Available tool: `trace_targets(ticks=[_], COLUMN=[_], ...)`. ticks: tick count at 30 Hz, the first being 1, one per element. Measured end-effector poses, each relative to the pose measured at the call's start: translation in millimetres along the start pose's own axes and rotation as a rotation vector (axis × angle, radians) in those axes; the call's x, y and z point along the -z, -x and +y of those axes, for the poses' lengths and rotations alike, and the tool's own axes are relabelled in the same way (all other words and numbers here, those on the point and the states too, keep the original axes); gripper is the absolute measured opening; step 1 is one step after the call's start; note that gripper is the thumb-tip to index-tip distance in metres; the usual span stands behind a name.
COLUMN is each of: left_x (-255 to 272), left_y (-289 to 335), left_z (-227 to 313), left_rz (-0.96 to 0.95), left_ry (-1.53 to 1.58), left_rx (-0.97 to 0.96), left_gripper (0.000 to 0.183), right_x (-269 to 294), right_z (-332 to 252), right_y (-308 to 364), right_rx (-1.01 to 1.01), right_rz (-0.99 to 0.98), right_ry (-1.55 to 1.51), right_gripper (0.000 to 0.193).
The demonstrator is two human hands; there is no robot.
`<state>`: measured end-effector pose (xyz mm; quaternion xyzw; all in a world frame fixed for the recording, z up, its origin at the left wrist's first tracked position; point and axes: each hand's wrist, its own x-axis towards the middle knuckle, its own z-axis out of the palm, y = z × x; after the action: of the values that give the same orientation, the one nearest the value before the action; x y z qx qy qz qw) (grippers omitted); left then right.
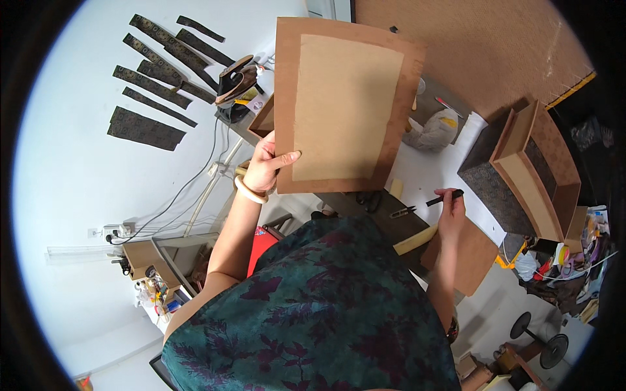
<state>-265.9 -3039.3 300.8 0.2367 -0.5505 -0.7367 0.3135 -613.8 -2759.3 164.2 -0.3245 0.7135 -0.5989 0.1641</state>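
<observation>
My left hand grips the lower left edge of a flat rectangular board, thumb on its face. The board is raised upright, with a tan middle and a brown folded-over border. A pale bangle circles my left wrist. Over the worktable, my right hand closes around a short black pen-like tool, whose exact kind is unclear. Beside that hand lie small thread snips and a pale yellow strip. A brown sheet lies under my right forearm.
Brown and dark patterned boxes stand at the table's right. A white sheet, a wrapped bundle and black-handled scissors lie on the worktable. An iron stands at the left back. Dark patterned strips hang on the wall.
</observation>
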Motion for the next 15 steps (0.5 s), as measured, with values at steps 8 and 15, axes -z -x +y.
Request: trace_targets(ticks=[8,15], left_x=[-4.6,6.6], left_y=[11.6,16.6], left_z=[4.3,1.8], left_rz=[0.053,0.061], left_ry=[0.065,0.16], left_rx=[0.015,0.009], left_gripper=[0.052,0.057], right_x=[-45.8,-79.6], right_z=[-48.9,-94.7], right_y=[-13.6,-15.8], right_rx=[-0.252,-0.127], right_rz=[-0.122,-0.332], right_ry=[-0.317,-0.393], right_gripper=[0.017,0.023])
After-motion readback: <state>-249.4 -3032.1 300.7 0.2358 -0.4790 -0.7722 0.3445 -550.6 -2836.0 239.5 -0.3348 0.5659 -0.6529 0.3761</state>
